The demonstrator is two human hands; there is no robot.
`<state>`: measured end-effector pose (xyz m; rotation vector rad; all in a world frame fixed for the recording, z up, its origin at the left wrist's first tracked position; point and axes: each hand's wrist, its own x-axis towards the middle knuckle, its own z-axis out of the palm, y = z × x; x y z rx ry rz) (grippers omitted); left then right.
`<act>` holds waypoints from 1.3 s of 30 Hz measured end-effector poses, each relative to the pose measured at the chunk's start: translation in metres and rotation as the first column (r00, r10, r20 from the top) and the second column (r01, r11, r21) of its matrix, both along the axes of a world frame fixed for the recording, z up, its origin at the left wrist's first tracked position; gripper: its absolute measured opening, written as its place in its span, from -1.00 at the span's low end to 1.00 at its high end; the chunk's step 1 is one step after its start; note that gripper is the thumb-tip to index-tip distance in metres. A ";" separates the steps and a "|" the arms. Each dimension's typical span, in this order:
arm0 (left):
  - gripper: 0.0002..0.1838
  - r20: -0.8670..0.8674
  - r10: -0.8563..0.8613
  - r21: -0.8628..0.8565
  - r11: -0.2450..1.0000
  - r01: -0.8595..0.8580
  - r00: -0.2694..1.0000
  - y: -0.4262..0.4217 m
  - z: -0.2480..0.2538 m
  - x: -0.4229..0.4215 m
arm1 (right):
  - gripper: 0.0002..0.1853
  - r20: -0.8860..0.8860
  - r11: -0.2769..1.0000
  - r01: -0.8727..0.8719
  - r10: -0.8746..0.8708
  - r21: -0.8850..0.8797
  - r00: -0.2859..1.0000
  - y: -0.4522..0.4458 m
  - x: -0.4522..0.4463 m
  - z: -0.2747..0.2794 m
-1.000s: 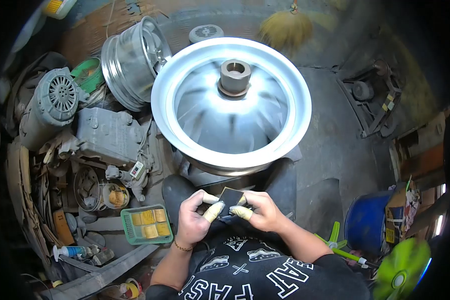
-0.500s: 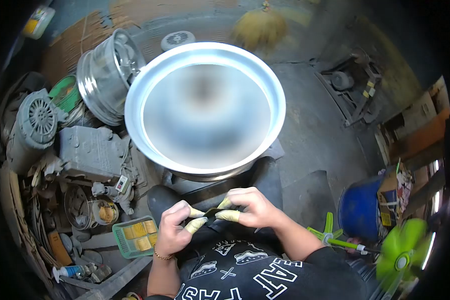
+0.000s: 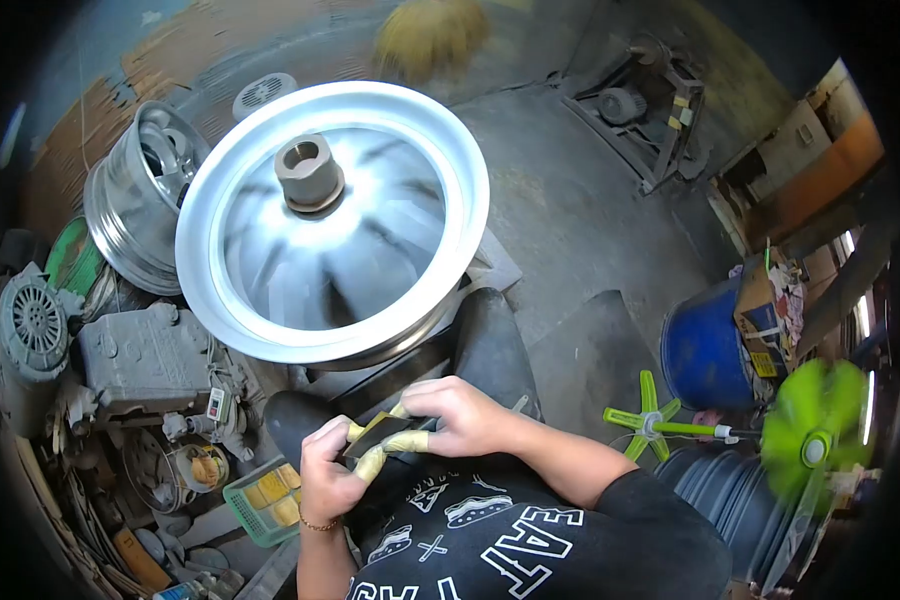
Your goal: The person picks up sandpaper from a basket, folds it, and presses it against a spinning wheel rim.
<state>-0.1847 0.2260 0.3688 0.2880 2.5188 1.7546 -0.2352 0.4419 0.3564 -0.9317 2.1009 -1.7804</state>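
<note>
In front of my body, a small dark sheet with a yellowish face, which looks like sandpaper (image 3: pixel 375 432), is pinched between both hands. My left hand (image 3: pixel 332 470), with a chain bracelet at the wrist, grips its left end. Its right end is in the fingers of my right hand (image 3: pixel 460 415). Pale yellow wraps cover several fingertips on both hands. Beyond my knees a large silver wheel rim (image 3: pixel 467 230) lies face up, tilted, with a brownish metal nut (image 3: pixel 306 175) at its centre. Neither hand touches the rim.
A green basket (image 3: pixel 242 518) of yellow pads stands left of my left arm. Farther left are a second rim (image 3: pixel 120 225), a grey motor (image 3: pixel 35 320) and a grey metal housing (image 3: pixel 145 360). To the right stand a blue drum (image 3: pixel 700 345) and a blurred green fan (image 3: pixel 815 430).
My view has swung right, so the surroundings sit farther left. The sheet is turned and shows more of its surface between my fingers. The rim's smeared centre now shows its nut and streaks.
</note>
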 end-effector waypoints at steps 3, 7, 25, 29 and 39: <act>-0.80 -0.026 -0.048 -0.064 0.997 0.046 0.999 0.003 -0.001 -0.001 | -0.81 -0.168 0.997 -0.023 0.035 0.077 0.985 0.002 0.002 -0.007; -0.78 -0.051 -0.016 -0.201 0.980 0.005 0.999 0.010 0.004 0.000 | -0.83 -0.209 0.999 0.042 -0.035 0.028 0.977 0.000 0.007 -0.013; -0.80 0.015 0.101 -0.091 0.991 -0.099 0.995 0.012 -0.023 0.010 | -0.75 -0.179 0.975 -0.101 0.137 0.197 0.974 0.008 0.002 -0.017; -0.81 0.033 0.062 -0.089 0.994 -0.059 0.998 0.007 -0.017 0.009 | -0.78 -0.149 0.968 -0.157 0.188 0.197 0.971 0.000 0.002 -0.017; -0.82 0.025 0.075 -0.136 0.988 -0.070 0.997 -0.011 -0.020 0.009 | -0.78 -0.082 0.958 -0.113 0.139 0.265 0.987 -0.010 0.004 -0.019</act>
